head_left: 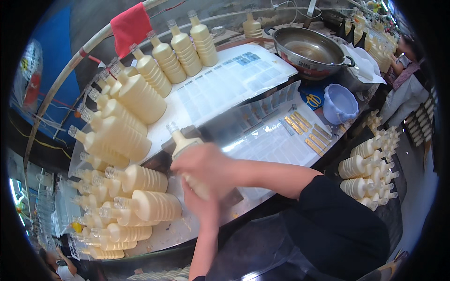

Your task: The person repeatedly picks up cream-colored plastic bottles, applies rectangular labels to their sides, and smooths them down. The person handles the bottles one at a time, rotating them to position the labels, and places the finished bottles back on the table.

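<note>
A cream bottle with a clear, ridged neck [182,142] is held tilted above the work table, its neck pointing away from me. My right hand [208,166] is closed over its upper body, slightly blurred. Lower down, my left hand [202,206] grips the bottle's other end; its fingers are partly hidden. Just beyond my hands lies a clear label sheet [281,145] with several gold strips [300,122] on it. Behind that, a larger pale sheet [201,96] carries rows of bluish transparent patches. Much of the held bottle's side is covered by my hands.
Cream bottles stand along the far left [140,96], and others lie stacked at the near left [154,206]. A metal pan [309,47], a lavender bucket [340,105] and yellow-handled scissors [312,99] are at the right. More bottles [358,166] lie lower right. A red cloth [130,28] hangs from a curved pole.
</note>
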Action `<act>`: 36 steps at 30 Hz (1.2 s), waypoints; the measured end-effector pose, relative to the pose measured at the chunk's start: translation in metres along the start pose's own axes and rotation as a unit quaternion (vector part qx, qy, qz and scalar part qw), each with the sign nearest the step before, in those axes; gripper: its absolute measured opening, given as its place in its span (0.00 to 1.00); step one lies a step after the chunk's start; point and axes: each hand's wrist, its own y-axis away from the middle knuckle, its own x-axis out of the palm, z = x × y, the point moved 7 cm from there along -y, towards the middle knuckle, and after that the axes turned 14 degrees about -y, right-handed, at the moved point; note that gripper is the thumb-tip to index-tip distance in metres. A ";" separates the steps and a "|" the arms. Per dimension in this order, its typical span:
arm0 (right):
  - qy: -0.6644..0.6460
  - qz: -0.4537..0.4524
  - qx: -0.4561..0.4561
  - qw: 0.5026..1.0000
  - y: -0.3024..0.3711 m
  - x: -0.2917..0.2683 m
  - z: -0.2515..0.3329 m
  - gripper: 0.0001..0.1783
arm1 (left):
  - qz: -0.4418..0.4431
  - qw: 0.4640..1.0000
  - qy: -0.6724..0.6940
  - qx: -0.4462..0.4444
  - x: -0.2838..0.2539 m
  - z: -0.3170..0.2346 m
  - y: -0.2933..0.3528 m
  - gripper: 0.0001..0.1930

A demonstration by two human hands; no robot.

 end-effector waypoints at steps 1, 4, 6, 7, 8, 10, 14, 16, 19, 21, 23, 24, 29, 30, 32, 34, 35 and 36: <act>-0.029 -0.065 0.033 0.997 0.004 -0.022 -0.014 0.06 | 0.014 1.000 0.010 -0.008 0.003 0.004 0.003 0.47; -0.174 -0.154 0.266 0.936 0.034 -0.099 -0.086 0.12 | 0.031 0.998 0.044 -0.019 0.004 0.011 0.010 0.48; -0.213 -0.218 0.434 0.848 0.068 -0.160 -0.132 0.13 | 0.030 0.998 0.062 -0.015 0.002 0.008 0.012 0.48; -0.192 -0.259 0.425 0.846 0.086 -0.201 -0.145 0.13 | 0.036 0.997 0.073 -0.013 0.002 0.006 0.013 0.48; -0.099 -0.263 0.423 0.862 0.095 -0.239 -0.150 0.14 | 0.024 0.997 0.072 -0.009 0.001 0.004 0.013 0.49; 0.067 -0.310 0.390 0.864 0.114 -0.317 -0.155 0.17 | 0.013 0.997 0.070 -0.002 0.003 0.001 0.010 0.50; 0.421 -0.312 0.269 0.808 0.099 -0.409 -0.152 0.14 | 0.015 0.996 0.082 -0.031 0.004 0.000 0.013 0.49; 0.523 -0.255 0.234 0.779 0.096 -0.448 -0.172 0.14 | 0.024 0.994 0.098 -0.052 0.004 -0.001 0.014 0.49; 0.395 -0.107 0.524 0.747 0.107 -0.497 -0.255 0.17 | 0.027 0.995 0.070 -0.066 0.002 0.001 0.016 0.49; 0.338 -0.056 0.594 0.728 0.132 -0.510 -0.292 0.20 | 0.025 0.995 0.084 -0.049 0.004 0.003 0.015 0.49; 0.449 0.029 0.547 0.706 0.132 -0.508 -0.306 0.20 | 0.021 0.994 0.095 -0.045 0.006 0.003 0.015 0.50; 0.435 0.012 0.551 0.712 0.127 -0.509 -0.305 0.19 | 0.013 0.995 0.093 -0.032 0.006 0.003 0.015 0.51; 0.350 -0.243 0.426 0.798 0.071 -0.493 -0.253 0.18 | 0.006 0.993 0.113 -0.036 0.007 0.001 0.016 0.52; 0.265 -0.255 0.394 0.842 0.055 -0.476 -0.247 0.19 | 0.003 0.993 0.113 -0.033 0.008 0.002 0.016 0.53; 0.101 -0.212 0.393 0.889 0.026 -0.411 -0.244 0.13 | -0.002 0.993 0.118 -0.032 0.008 0.000 0.016 0.53; 0.062 -0.058 0.370 0.925 0.016 -0.357 -0.274 0.14 | -0.004 0.993 0.119 -0.024 0.009 0.000 0.015 0.54; 0.103 0.004 0.346 0.933 0.005 -0.321 -0.275 0.14 | -0.013 0.993 0.112 -0.024 0.008 0.003 0.017 0.54; 0.170 0.049 0.323 0.930 0.001 -0.292 -0.277 0.15 | -0.022 0.994 0.105 -0.024 0.006 0.005 0.018 0.55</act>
